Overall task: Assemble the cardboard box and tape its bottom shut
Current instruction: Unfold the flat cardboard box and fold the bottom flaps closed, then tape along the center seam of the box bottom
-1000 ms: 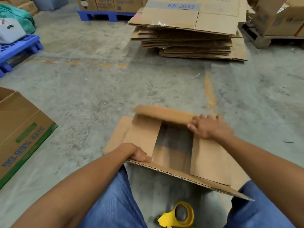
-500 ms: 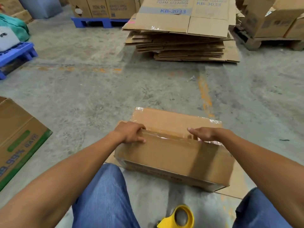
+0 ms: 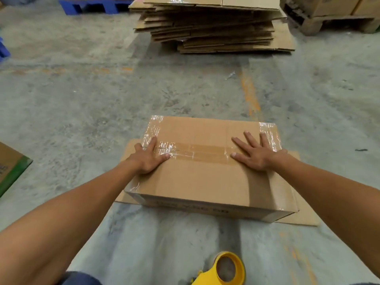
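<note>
The left hand (image 3: 149,158) lies palm down on the upturned face of the cardboard box (image 3: 205,177), near its left end, fingers spread flat and gripping nothing; the index finger reaches up along the left edge and the thumb points inward along the centre seam. The right hand (image 3: 256,154) lies the same way near the right end, open and flat, fingers fanned toward the far right corner, the thumb pointing inward to meet the seam from the other side. Both forearms are bare and stretch in from the lower corners of the view.

Between the two hands runs a strip of clear tape (image 3: 197,151) along the seam where the two long flaps meet. More glossy, crinkled tape wraps over the left and right ends of that face. The flaps are closed and lie level. The box sits on the concrete floor (image 3: 82,99) straight ahead of the person, resting on a flat sheet of cardboard (image 3: 304,217) that sticks out at its left and right sides.

Closer to the person, at the bottom edge of the view, a yellow tape dispenser (image 3: 224,268) lies on the floor, apart from the box. A patch of blue denim shows beside it. Farther off, beyond the box, a stack of flattened cartons (image 3: 216,27) is piled up. A wooden pallet (image 3: 333,21) stands at the far right, a blue pallet (image 3: 92,5) at the far left, and the corner of a printed green-edged carton (image 3: 12,167) enters from the left edge.
</note>
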Demonstrator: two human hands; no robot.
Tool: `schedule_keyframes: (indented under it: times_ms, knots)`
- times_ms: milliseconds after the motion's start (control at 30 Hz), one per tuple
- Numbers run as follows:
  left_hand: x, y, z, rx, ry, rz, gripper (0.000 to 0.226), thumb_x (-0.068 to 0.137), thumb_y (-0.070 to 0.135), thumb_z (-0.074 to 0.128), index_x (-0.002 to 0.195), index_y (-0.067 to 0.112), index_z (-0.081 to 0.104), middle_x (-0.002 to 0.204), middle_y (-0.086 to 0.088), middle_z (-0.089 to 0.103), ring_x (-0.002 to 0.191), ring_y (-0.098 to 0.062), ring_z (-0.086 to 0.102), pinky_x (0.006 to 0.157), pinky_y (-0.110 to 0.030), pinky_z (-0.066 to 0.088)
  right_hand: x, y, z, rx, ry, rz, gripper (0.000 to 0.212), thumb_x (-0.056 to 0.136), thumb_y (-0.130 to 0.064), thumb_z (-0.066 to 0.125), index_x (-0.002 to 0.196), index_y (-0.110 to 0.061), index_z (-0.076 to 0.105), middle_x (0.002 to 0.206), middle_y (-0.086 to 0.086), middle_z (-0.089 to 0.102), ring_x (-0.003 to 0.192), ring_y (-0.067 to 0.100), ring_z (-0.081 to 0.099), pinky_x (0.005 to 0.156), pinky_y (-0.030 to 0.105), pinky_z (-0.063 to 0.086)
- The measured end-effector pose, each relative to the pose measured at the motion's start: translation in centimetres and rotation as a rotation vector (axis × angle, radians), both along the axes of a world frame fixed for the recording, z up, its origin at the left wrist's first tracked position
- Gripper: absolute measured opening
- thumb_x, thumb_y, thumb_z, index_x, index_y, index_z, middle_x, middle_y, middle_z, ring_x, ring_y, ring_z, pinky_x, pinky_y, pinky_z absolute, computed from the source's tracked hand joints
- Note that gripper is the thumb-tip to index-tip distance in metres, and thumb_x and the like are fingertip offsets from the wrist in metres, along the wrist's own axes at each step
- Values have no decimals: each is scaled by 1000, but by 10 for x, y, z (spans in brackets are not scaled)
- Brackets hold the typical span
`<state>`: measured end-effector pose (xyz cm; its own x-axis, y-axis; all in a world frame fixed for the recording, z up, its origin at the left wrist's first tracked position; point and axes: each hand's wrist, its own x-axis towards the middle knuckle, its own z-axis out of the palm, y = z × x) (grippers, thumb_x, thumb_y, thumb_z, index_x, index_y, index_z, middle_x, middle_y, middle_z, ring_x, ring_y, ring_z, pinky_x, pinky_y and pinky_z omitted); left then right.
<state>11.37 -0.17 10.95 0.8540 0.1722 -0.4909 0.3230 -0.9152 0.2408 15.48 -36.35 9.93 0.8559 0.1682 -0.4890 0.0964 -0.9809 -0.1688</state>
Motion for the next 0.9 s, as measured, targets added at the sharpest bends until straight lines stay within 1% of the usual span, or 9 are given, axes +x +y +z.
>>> schedule_keyframes:
  times_ms: [133,367,433,500,567,667,767,833,900]
  knots:
    - [-20,-16,-6,49,-6,9,92,83,78,31,151,38,-16,158,-23,-3,133,-49,39,111,-51,30,-2,-8,7,-42,-43,22,81,62,-99,8,136,-72,-13,159,-26,-22,149,24,-23,108,77,6]
    - [-65,-18,-5,50,13,-8,91,86,76,29,152,34,-17,157,-24,-2,133,-49,39,113,-51,29,-49,-18,0,-37,-58,17,82,56,-101,4,132,-76,-17,161,-24,-20,150,24,-21,110,74,8]
    - [-76,-19,-6,55,25,-10,92,85,77,29,151,34,-17,157,-25,-1,134,-50,37,114,-53,28,-62,-15,8,-44,-32,-2,77,69,-95,12,139,-70,-10,162,-23,-17,151,25,-17,107,78,7]
    - [-79,-21,-7,91,10,-29,91,84,78,28,152,34,-16,157,-25,-1,139,-50,26,114,-56,25,-74,-3,17,-70,-68,-25,70,84,-82,20,148,-59,2,165,-18,-7,151,28,-6,105,79,7]
    - [-80,-21,-11,157,-67,-85,89,86,77,24,153,30,-11,160,-21,-10,146,-46,-1,114,-59,17,-84,15,24,-84,-189,27,63,92,-70,26,150,-46,18,164,-9,11,149,30,11,105,77,10]
    - [-87,-17,-17,258,-266,-283,85,91,70,13,155,17,-4,162,-10,-18,148,-33,-18,118,-53,6,-106,41,26,171,-473,284,51,97,-45,43,145,-31,39,153,7,40,140,31,33,109,60,30]
    - [-92,-14,-24,231,-297,-406,83,93,66,8,155,12,-6,164,-9,-11,150,-25,-10,122,-45,0,-141,65,23,487,-683,717,39,88,-16,58,127,-15,59,111,15,63,101,33,56,83,44,47]
    - [-93,-15,-27,217,-284,-419,83,93,66,9,154,12,-7,164,-11,-11,150,-25,-10,122,-44,-1,-171,75,13,549,-662,967,35,84,-10,60,119,-11,63,91,15,61,82,32,53,70,39,41]
    - [-94,-16,-28,212,-287,-430,83,93,66,10,155,12,-8,163,-12,-11,150,-26,-11,122,-44,-2,-202,76,-10,528,-498,1098,34,91,-19,51,121,-11,64,85,12,59,74,31,51,64,37,43]
